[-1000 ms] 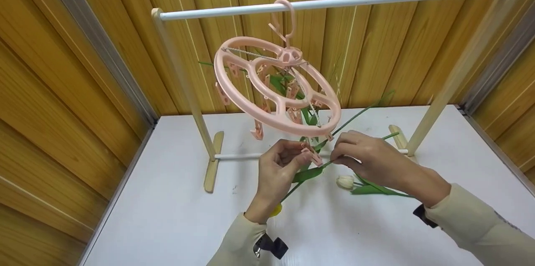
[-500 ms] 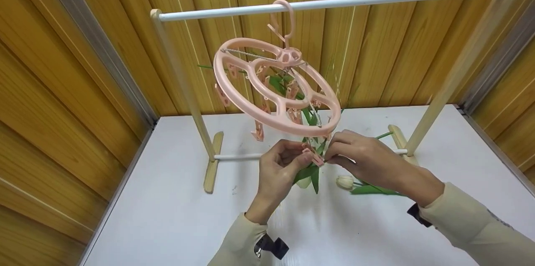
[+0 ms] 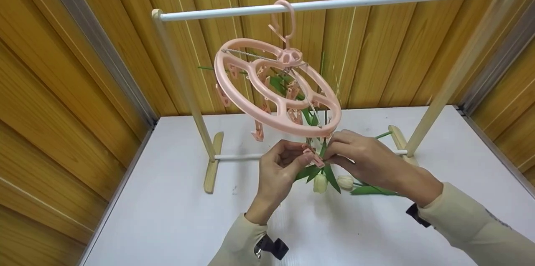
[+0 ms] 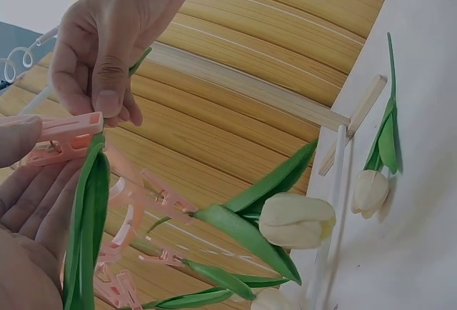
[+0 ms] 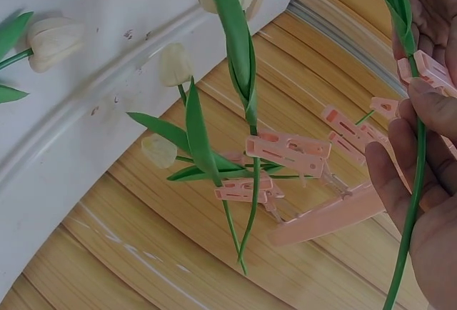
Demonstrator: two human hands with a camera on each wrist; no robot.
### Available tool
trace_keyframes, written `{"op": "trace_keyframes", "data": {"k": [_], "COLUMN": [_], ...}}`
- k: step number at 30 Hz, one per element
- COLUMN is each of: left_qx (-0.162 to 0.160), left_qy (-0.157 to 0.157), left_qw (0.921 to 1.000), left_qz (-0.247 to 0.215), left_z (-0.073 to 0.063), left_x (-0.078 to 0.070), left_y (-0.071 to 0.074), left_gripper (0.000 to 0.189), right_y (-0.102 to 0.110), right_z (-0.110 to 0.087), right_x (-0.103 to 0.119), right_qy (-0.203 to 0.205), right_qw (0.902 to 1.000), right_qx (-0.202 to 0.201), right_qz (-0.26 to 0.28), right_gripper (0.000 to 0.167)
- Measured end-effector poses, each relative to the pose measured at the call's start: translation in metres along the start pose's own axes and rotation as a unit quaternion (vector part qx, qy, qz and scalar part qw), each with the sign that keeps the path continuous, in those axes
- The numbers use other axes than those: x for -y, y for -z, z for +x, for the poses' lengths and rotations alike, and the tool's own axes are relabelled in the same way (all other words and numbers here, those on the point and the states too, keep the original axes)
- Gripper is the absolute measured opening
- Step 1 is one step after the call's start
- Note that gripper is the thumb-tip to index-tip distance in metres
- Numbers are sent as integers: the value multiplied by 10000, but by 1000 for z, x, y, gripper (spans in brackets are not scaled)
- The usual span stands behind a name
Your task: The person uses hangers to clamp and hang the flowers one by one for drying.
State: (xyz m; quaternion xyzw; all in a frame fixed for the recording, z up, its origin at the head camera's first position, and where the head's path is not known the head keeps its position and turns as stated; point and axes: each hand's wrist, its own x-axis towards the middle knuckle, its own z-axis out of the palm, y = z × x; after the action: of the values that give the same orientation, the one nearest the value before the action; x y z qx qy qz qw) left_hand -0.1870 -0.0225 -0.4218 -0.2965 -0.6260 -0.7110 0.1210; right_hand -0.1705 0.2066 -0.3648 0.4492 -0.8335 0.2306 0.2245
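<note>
A round pink clip hanger [image 3: 281,107] hangs tilted over the table. My left hand [image 3: 276,178] pinches one of its pink clothespins [image 3: 315,158] just below the ring. In the left wrist view the clothespin's [image 4: 71,135] tip meets a green tulip stem, with folded leaves [image 4: 87,231] hanging below. My right hand [image 3: 368,155] pinches this stem right beside the clothespin. The long stem [image 5: 414,203] runs past the fingers in the right wrist view. A pale tulip bloom [image 3: 320,183] points down under the hands in the head view.
The hanger hooks over a white rail [image 3: 376,2] on wooden posts. Several tulips hang head-down from other clothespins, one with a long leaf [image 5: 239,53]. Another white tulip [image 3: 345,182] lies on the white table [image 3: 167,224]. Wood-patterned panels [image 3: 104,90] enclose the back and sides.
The held tulip's stem has swung from a slant to nearly upright, its leaves now pointing down. My right hand has shifted slightly left toward the clothespin. The left hand stays in place.
</note>
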Motion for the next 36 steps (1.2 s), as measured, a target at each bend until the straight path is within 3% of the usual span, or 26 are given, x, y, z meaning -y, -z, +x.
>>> {"op": "trace_keyframes", "data": {"k": [13, 25, 29, 36], "left_qx": [64, -426, -512, -724], "left_qy": [153, 127, 338, 1066], "left_qw": [9999, 9989, 9978, 9909], "left_qz": [20, 121, 236, 395], "left_z": [-3, -6, -7, -9], "left_x": [-1, -3, -4, -4], "left_y": [3, 17, 23, 35], "left_gripper": [32, 32, 29, 30], "right_y": [3, 9, 12, 15], "right_z": [1, -4, -7, -11], "right_x": [-1, -8, -11, -17], "right_qy": [152, 227, 190, 241], "right_qw": [9998, 9995, 9993, 9987], "right_qx": [-88, -156, -121, -176], "right_qz": [-11, -181, -302, -420], "right_gripper": [38, 35, 34, 35]}}
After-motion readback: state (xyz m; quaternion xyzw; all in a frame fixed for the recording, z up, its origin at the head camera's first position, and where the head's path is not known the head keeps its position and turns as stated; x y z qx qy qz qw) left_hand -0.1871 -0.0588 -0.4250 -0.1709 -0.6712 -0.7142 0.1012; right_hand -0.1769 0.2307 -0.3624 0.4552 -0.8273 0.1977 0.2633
